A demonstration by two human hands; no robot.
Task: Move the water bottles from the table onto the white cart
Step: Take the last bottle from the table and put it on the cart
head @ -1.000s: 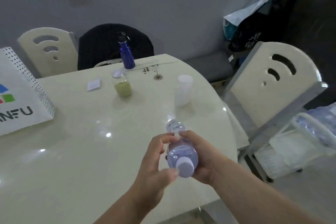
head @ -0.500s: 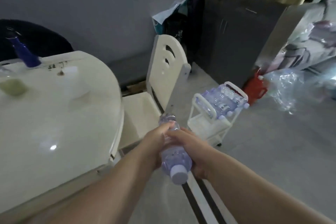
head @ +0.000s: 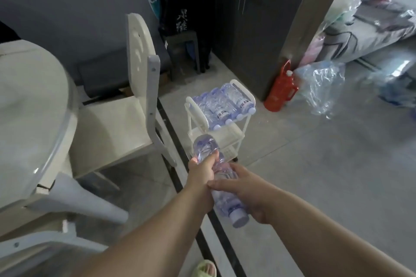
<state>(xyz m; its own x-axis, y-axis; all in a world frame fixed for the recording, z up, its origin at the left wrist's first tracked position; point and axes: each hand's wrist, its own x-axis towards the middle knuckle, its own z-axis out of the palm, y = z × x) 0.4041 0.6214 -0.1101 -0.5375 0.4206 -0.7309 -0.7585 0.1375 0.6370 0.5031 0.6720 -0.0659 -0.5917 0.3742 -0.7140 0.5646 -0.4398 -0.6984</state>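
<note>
I hold a clear water bottle (head: 206, 146) with a white cap lengthwise in both hands, its base pointing away from me. My left hand (head: 202, 170) grips its far half and my right hand (head: 244, 189) grips near the cap. Just beyond the bottle stands the small white cart (head: 192, 105) on the floor. Several water bottles (head: 222, 105) lie on their sides on its top shelf, caps toward me. The pale round table (head: 29, 108) fills the left edge of the view.
A cream chair (head: 139, 60) stands between the table and the cart. A red jug (head: 280, 90) and crumpled clear plastic (head: 322, 87) lie right of the cart by a dark cabinet (head: 258, 18). Grey floor stretches to the right.
My view has swung right from the table to the floor and cart. The bottle has travelled with both hands off the table toward the cart, now stretched out further from me.
</note>
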